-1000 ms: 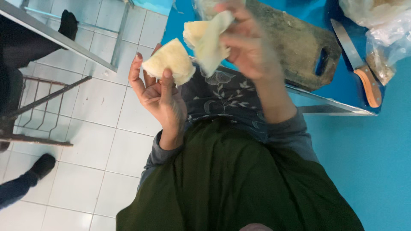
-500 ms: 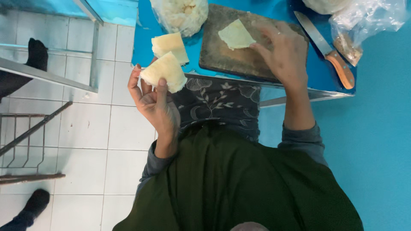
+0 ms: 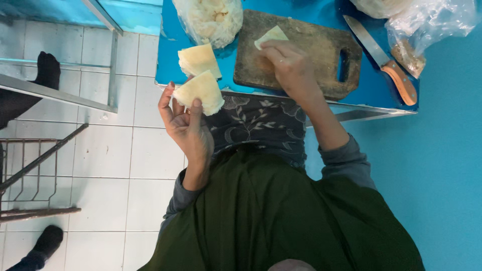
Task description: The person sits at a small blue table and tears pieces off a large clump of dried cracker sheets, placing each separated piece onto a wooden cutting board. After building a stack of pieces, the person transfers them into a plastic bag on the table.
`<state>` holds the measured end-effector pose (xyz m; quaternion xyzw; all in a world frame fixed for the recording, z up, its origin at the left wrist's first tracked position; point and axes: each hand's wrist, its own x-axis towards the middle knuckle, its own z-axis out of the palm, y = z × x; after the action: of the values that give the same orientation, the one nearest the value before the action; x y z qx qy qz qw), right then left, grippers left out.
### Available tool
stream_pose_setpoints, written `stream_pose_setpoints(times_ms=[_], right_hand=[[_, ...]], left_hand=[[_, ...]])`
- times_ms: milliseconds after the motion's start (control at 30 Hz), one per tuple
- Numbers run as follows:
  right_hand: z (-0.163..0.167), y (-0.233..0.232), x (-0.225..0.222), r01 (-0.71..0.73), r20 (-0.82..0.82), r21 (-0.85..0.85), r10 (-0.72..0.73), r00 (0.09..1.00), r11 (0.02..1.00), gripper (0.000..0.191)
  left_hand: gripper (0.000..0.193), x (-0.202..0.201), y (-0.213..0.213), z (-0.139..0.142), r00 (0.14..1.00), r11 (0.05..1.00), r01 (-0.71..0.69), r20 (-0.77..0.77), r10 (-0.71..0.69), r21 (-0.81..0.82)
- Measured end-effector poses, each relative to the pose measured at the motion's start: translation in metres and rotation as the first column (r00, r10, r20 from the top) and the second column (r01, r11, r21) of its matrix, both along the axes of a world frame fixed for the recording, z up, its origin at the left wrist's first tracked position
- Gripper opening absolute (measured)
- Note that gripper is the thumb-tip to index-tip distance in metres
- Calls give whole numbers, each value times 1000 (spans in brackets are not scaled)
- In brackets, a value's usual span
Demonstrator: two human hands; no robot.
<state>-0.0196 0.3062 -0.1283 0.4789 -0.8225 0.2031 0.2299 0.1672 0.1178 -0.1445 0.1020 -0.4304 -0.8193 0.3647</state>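
Holding pale folded wrapper stack [image 3: 201, 91], triangular, thin

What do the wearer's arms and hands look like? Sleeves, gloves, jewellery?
Both hands are bare, no gloves. The left hand has a ring on one finger; I see none on the right hand. Grey long sleeves are pushed up both forearms, under a dark green outer garment.
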Motion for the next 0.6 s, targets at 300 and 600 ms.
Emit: stream_pose_setpoints(times_ms=[300, 600], right_hand=[[38, 0, -45, 13, 66, -296, 7, 998, 955, 15], [17, -5, -4, -56, 5, -44, 56, 998, 997, 22]], left_hand=[[58, -5, 8, -2, 998, 998, 60, -32, -59, 36], [60, -3, 4, -5, 999, 998, 32, -15, -31, 55]])
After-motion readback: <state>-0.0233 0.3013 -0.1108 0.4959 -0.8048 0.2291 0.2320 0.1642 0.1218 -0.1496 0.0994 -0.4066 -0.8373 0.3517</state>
